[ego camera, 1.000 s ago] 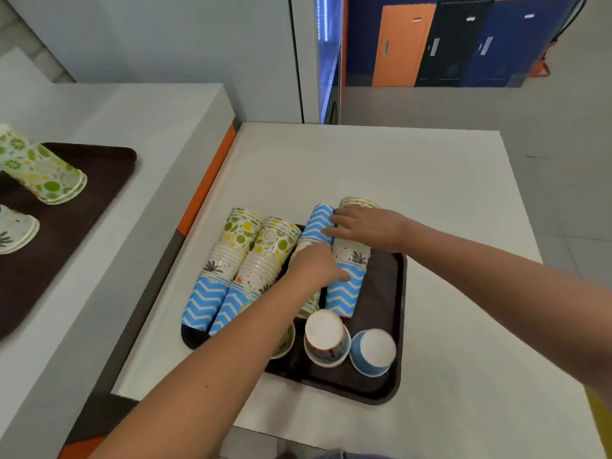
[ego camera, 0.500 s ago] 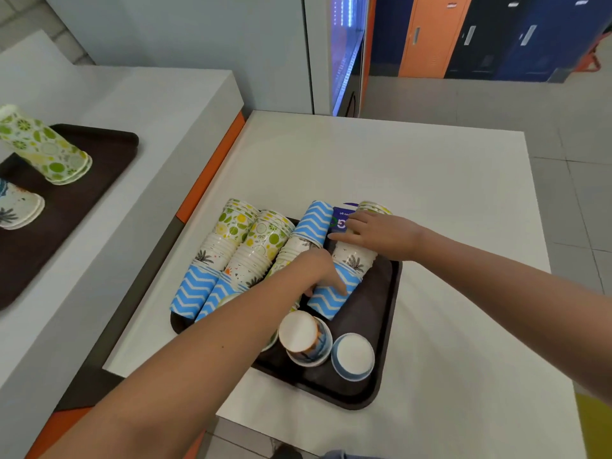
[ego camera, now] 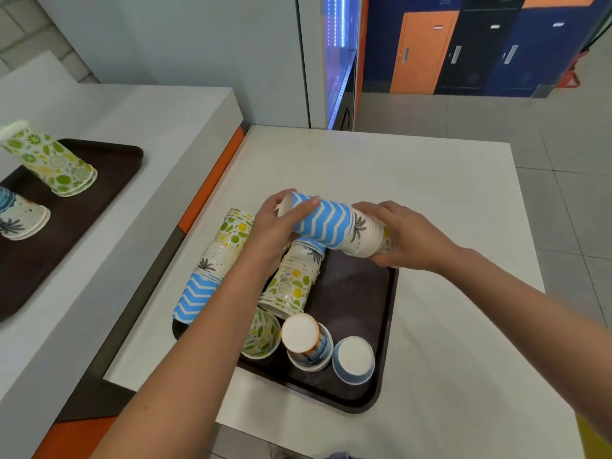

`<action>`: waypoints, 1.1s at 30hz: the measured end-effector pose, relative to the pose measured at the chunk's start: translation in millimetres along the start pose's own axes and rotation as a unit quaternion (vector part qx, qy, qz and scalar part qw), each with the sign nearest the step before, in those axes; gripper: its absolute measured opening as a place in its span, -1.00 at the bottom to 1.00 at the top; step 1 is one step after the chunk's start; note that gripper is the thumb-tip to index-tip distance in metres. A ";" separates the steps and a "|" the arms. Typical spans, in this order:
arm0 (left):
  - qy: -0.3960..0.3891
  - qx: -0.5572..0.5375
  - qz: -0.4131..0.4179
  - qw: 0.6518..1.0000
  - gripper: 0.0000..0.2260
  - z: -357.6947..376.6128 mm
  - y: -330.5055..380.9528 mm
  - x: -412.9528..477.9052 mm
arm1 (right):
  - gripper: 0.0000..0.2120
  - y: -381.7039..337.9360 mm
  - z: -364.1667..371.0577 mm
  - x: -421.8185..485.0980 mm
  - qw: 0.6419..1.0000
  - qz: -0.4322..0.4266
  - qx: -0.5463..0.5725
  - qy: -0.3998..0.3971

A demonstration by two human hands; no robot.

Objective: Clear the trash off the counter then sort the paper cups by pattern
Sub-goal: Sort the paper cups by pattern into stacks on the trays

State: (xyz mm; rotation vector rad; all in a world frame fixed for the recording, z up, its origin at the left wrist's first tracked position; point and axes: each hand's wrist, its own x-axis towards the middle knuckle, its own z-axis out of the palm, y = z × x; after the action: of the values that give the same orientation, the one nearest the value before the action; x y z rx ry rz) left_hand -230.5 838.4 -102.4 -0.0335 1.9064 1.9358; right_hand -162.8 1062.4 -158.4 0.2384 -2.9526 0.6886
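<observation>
1. We've got a cup stack (ego camera: 334,226) held sideways in the air over the tray (ego camera: 387,326).
2. Left hand (ego camera: 278,223) is wrapped round the blue zigzag end, right hand (ego camera: 402,240) grips the palm-print end.
3. More stacks (ego camera: 288,283) lie on the tray under it, plus three loose cups (ego camera: 306,342) near us.

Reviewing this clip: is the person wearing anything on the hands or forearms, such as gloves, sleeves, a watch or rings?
Nothing visible. The left hand and right hand are bare, without gloves, rings or watch, and both forearms are uncovered as far as the frame shows; no sleeve edge appears.
</observation>
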 end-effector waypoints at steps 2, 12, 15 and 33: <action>0.008 -0.037 0.013 0.999 -0.66 2.5 -3.8 -5.6 | -0.15 -11.4 1.1 -4.3 0.999 0.023 0.032 0.006; 0.080 -0.082 0.053 0.992 -0.55 11.1 -5.5 -14.2 | -0.17 -42.5 13.1 -30.9 0.985 0.106 0.133 0.023; 0.111 -0.094 0.062 0.987 -0.54 5.3 5.3 -14.0 | -0.17 -34.7 17.6 -46.4 0.982 0.130 0.133 0.011; 0.116 0.246 0.126 0.954 -0.40 51.7 -83.3 -134.7 | -0.16 -20.2 15.0 -108.1 0.933 0.189 0.304 0.039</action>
State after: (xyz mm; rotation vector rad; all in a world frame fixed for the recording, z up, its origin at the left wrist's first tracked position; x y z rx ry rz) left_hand -67.9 848.4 -137.4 0.1411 2.6145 1.5984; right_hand -54.0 1051.8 -177.5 -0.3238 -2.6362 1.6100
